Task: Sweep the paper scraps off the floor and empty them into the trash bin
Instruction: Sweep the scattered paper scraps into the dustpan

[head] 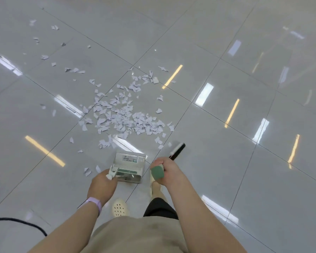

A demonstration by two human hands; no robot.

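A dense pile of white paper scraps (124, 117) lies on the glossy grey tiled floor (226, 161) ahead of me, with looser scraps (44, 57) trailing off to the upper left. My left hand (103, 183) grips the handle of a grey dustpan (129, 166), whose mouth faces the pile just short of it. My right hand (165, 170) grips the green-capped handle of a broom; the dark broom head (178, 150) hangs to the right of the dustpan, near a few stray scraps. No trash bin is in view.
My feet in pale perforated shoes (119, 207) stand right behind the dustpan. A black cable (22, 222) curves over the floor at the lower left. Bright light reflections streak the tiles on all sides.
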